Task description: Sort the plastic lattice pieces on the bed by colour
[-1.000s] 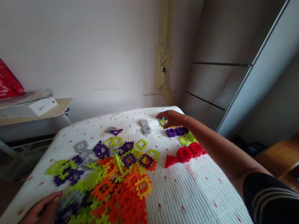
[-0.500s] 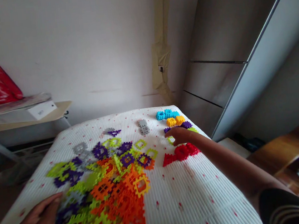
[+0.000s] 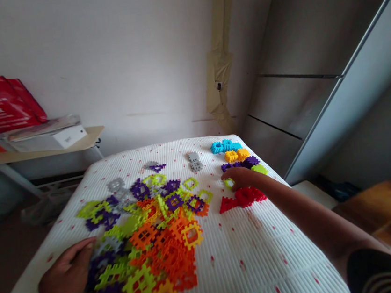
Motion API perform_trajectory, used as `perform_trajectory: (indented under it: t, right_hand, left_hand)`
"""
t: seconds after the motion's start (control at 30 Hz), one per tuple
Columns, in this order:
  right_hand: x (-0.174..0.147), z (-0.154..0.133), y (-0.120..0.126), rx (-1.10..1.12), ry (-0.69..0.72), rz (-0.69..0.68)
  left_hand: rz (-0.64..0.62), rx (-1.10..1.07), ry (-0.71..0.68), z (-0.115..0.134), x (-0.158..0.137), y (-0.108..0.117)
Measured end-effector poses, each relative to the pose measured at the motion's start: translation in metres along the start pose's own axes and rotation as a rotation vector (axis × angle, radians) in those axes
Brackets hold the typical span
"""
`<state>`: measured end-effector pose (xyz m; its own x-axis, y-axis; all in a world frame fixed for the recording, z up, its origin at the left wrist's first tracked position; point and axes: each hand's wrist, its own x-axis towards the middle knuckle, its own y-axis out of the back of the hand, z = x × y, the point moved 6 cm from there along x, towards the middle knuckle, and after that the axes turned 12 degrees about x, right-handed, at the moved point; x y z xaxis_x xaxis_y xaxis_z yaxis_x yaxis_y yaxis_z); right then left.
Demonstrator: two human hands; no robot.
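Note:
A heap of notched interlocking plastic plates in orange, purple, lime and grey (image 3: 158, 252) covers the left half of the bed-like padded surface (image 3: 245, 277). At its left edge is my left hand (image 3: 64, 279), thumb and forefinger close together; whatever lies between them is hidden. My right hand (image 3: 237, 178) reaches to the far right, fingers closed down on a lime green plate (image 3: 228, 183), which shows partly below them. Just beyond that hand lie purple plates (image 3: 240, 164), with lime ones (image 3: 259, 170) beside it. Red plates (image 3: 245, 197) sit on its near side.
Farther back on the right are yellow plates (image 3: 237, 155) and blue plates (image 3: 225, 146). Grey plates (image 3: 194, 161) lie near the far middle. A side table (image 3: 91, 135) at left holds a red bag (image 3: 3, 102) and a box. A wardrobe (image 3: 292, 98) stands at right.
The view has turned slightly left, so everything appears shifted to the right. My right hand stays over the lime green plate, and my left hand stays at the heap's edge.

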<state>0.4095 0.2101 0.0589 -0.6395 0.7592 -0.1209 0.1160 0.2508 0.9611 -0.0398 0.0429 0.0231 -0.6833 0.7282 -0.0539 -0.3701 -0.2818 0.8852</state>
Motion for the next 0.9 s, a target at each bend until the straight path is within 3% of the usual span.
perform_trajectory:
  t: [0.13, 0.3, 0.43, 0.57, 0.67, 0.77, 0.9]
  right_hand:
    - [0.001, 0.001, -0.002, 0.023, -0.038, -0.057]
    - [0.003, -0.006, 0.013, 0.071, -0.048, -0.049]
    - [0.009, -0.034, 0.02, 0.121, 0.026, -0.02]
    - [0.019, -0.072, 0.007, 0.111, 0.132, -0.044]
    - [0.026, -0.085, -0.004, 0.057, 0.16, -0.043]
    - [0.034, -0.084, -0.007, 0.049, 0.132, -0.005]
    - [0.052, -0.075, -0.003, 0.047, -0.049, 0.096]
  left_hand:
    - [0.019, -0.004, -0.024, 0.003, -0.001, 0.001]
    - [0.027, -0.023, -0.036, -0.003, 0.005, -0.003]
    - [0.049, -0.03, -0.055, -0.004, 0.006, -0.003]
    - [0.047, -0.018, -0.043, -0.005, 0.004, -0.002]
    - [0.056, -0.02, -0.051, -0.005, 0.005, -0.002]
    - [0.064, -0.048, -0.062, -0.008, 0.007, -0.004]
    - [0.087, -0.048, -0.077, -0.007, 0.007, -0.003]
